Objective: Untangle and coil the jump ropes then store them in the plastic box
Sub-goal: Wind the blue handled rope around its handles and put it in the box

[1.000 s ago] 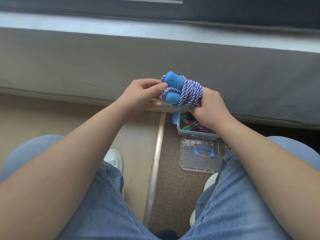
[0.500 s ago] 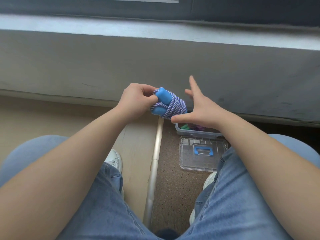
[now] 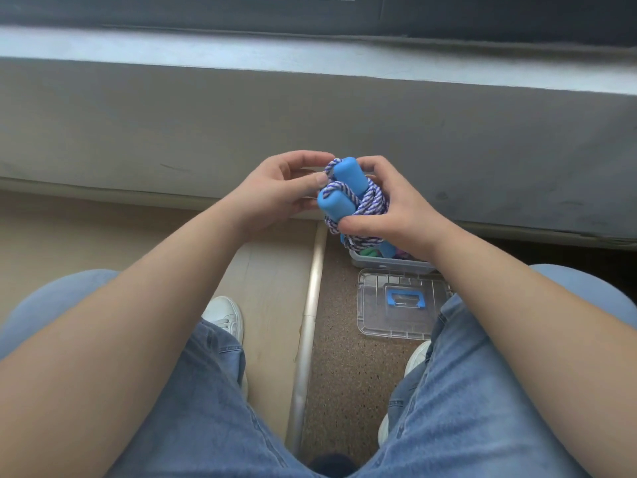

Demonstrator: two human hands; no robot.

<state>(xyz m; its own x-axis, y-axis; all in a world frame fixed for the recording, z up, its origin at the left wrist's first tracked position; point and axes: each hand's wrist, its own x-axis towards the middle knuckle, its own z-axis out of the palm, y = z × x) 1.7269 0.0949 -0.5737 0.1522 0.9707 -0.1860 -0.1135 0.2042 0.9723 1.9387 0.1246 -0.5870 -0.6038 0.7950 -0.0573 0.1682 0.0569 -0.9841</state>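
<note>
A coiled jump rope [image 3: 348,193] with two blue handles and blue-and-white twisted cord is held in the air between both hands. My right hand [image 3: 396,208] grips the bundle from the right, thumb under it and fingers curled over the top. My left hand [image 3: 275,191] pinches a strand of the cord at the bundle's left side. Below the bundle, on the floor, stands the clear plastic box [image 3: 386,262] with other coloured ropes inside, mostly hidden by my right hand.
The box's clear lid [image 3: 396,305] with a blue handle lies flat on the speckled floor in front of the box. A metal floor strip [image 3: 308,319] runs between my knees. A grey ledge [image 3: 310,115] rises straight ahead. White shoes show by my legs.
My right hand, spread open half a second ago, has closed around the bundle again. The bundle rose a little and shifted right, and my left hand now pinches a cord strand.
</note>
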